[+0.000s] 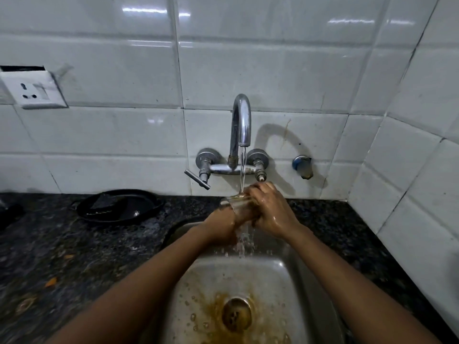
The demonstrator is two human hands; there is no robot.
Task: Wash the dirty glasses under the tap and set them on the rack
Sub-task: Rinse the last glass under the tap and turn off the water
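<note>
Head view: the left hand (pixel 221 225) keeps its grip closed around the clear glass (pixel 234 207), mouth tilted under the tap (pixel 241 125) stream for rinsing. The right hand (pixel 269 209) grips the rim to scrub. Runoff drops into the sink (pixel 293 281).

Both bare forearms reaching forward from the bottom corners, converging toward the middle. Left hand (pixel 221 225) lower, wrist bent, fingers wrapped from below round a glass (pixel 236 207), mostly hidden behind it. Right hand (pixel 269 211) higher and just beside the left, wet and shiny, back of the hand up, fingers (pixel 255 191) curled over the glass's rim, tips hidden so whether any reach inside cannot be told.
</note>
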